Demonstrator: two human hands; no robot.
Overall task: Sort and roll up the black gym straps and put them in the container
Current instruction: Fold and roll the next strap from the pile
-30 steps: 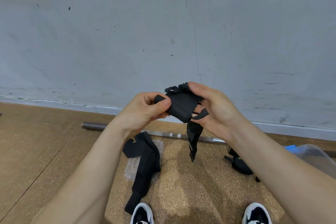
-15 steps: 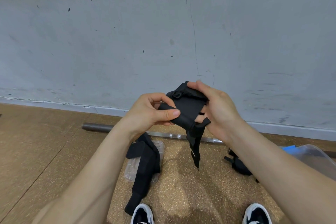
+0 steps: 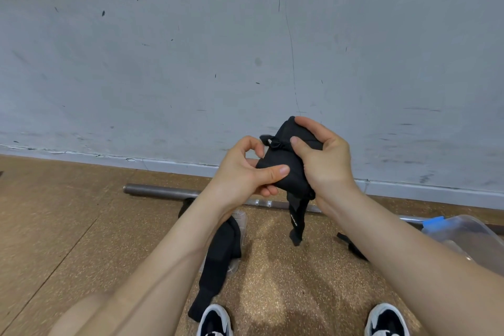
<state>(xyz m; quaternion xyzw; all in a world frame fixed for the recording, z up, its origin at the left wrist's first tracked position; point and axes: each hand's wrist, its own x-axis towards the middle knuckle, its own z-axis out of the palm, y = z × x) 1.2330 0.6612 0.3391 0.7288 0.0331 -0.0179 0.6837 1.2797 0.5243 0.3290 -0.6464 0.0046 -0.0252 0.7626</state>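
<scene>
We saw both bare forearms stretched forward from the bottom of the view, meeting in front of the scuffed grey wall. The left hand was turned thumb-up, its thumb pressed across the near face of the half-rolled black fabric gym strap and its fingers curled beneath. The right hand wrapped the roll from the other side, forefinger arched over the top and thumb on the bunched edge. Both grips were closed tight on the roll, held in the air above the speckled brown floor. A loose tail hung below. A second black strap lay draped over a clear plastic tray. The clear plastic container with a blue clip sat at the right, well apart.
</scene>
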